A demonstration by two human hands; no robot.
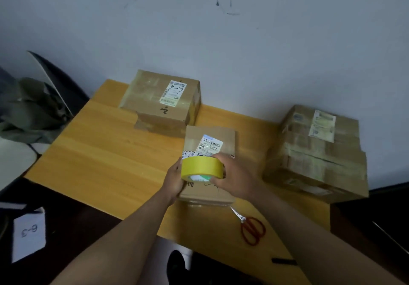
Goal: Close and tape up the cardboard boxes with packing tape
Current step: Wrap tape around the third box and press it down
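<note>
A roll of yellow packing tape is held above a small closed cardboard box in the middle of the wooden table. My left hand presses on the roll's left side and touches the box's left edge. My right hand grips the roll from the right. The small box carries a white barcode label on top. A bigger box with a shipping label stands at the back left. At the right lies a large box wrapped in clear tape.
Red-handled scissors lie on the table near its front edge, right of my arms. A short black object lies at the front right. A chair with a green cloth stands at the left. A paper marked 6-3 lies on the floor.
</note>
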